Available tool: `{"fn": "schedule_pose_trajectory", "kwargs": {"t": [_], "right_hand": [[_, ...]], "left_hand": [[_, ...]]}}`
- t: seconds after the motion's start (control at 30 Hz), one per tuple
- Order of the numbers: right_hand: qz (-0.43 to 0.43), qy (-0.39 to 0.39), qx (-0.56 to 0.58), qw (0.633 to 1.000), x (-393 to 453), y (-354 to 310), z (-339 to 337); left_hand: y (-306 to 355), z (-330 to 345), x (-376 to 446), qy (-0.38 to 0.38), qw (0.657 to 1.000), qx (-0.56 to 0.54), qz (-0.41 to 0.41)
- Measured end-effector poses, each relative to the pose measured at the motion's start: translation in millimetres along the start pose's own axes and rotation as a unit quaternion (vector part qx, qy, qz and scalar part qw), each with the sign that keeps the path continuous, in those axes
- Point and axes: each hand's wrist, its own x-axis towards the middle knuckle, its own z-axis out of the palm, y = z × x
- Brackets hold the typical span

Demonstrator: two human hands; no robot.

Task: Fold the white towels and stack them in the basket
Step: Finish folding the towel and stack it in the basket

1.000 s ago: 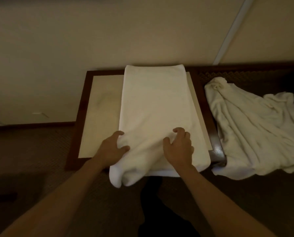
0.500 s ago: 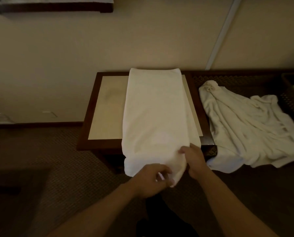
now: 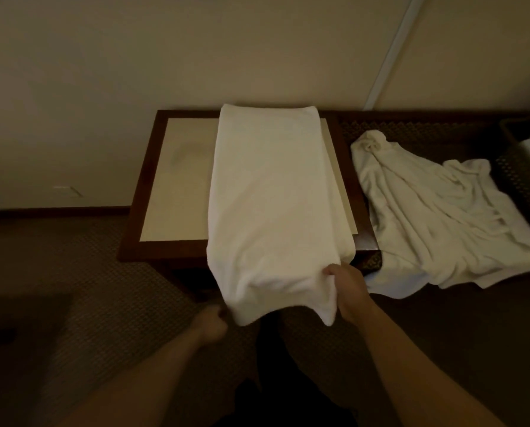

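both hands point(image 3: 345, 291) grip the near end of the towel point(image 3: 273, 192) on the counter point(image 3: 140, 232); half folded. pile point(image 3: 436, 217) at 3 o'clock waits.

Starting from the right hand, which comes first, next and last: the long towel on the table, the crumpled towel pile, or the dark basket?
Head view, from the right hand:
1. Long towel, gripped at its near edge by that hand, lying along the table.
2. Crumpled towel pile, just to the right of the table.
3. Dark basket, at the far right edge, beyond the pile.
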Motion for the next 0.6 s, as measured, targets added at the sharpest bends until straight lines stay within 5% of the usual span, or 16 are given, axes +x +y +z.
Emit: {"fn": "schedule_pose_trajectory", "kwargs": {"t": [0.1, 0.23, 0.37, 0.6], "right_hand": [[-0.011, -0.019, 0.035, 0.999, 5, -2, -7], [-0.098, -0.069, 0.061, 0.991, 2, -7, -6], [-0.116, -0.043, 0.124, 0.985, 3, -17, -12], [-0.102, -0.041, -0.028, 0.994, 22, -16, -29]], "left_hand": [[26, -31, 3, 0.154, 0.962, -0.226, 0.000], [51, -57, 5, 0.126, 0.859, -0.495, -0.035], [61, -68, -11, 0.077, 0.827, -0.556, -0.041], [67, -72, -7, 0.000, 0.815, -0.578, -0.022]]}}
